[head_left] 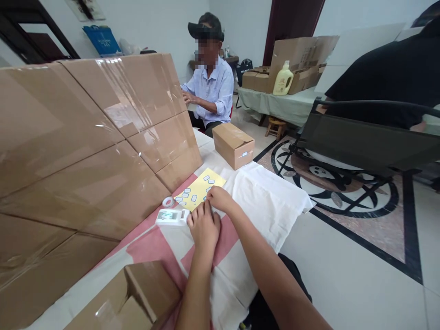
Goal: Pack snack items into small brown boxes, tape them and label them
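Observation:
A yellow sheet [202, 185] lies on the cloth-covered table, with several small white, blue-edged labels scattered over it. My right hand [220, 200] is over the sheet's near right part, thumb and fingers pinched at a label's edge; what lies between the tips is hidden. Close beside it, my left hand [205, 227] rests with fingers stretched forward on the sheet's near edge, its tips almost meeting the right fingers. Left of that hand stands a white handheld device [172, 217] with a lit screen. Behind the device is a small roll of tape [168, 202].
Stacked taped cartons [99, 137] form a wall on the left. A closed small carton [233, 145] sits at the far table end, another box [137, 298] in the near left. A person [213, 87] sits beyond the table; a second person [388, 78] is at right, on a chair [371, 133].

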The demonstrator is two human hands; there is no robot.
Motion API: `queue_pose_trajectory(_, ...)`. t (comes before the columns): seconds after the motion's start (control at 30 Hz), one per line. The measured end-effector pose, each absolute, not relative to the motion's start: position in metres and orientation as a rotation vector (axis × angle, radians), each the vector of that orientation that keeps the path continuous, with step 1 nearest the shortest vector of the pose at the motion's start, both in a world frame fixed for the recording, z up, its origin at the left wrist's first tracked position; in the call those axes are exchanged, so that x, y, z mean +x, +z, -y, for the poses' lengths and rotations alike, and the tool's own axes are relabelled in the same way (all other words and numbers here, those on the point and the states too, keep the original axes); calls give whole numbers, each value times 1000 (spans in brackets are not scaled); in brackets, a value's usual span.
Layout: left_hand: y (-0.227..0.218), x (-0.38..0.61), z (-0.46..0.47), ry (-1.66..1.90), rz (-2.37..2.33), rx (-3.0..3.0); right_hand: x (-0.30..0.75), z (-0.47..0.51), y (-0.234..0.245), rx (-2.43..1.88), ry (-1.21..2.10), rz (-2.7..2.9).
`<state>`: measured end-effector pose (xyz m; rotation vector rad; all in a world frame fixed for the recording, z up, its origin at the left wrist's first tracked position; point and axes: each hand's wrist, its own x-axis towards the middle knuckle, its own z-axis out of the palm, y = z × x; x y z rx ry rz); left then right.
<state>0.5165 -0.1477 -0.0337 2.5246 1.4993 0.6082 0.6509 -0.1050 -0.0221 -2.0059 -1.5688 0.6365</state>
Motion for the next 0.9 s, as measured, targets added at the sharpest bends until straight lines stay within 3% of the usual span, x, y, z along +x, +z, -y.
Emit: queue_pose_trajectory(0.9, -36, 517, 147, 623, -1498, 2522, 653, 102, -30, -1954, 622, 1535)
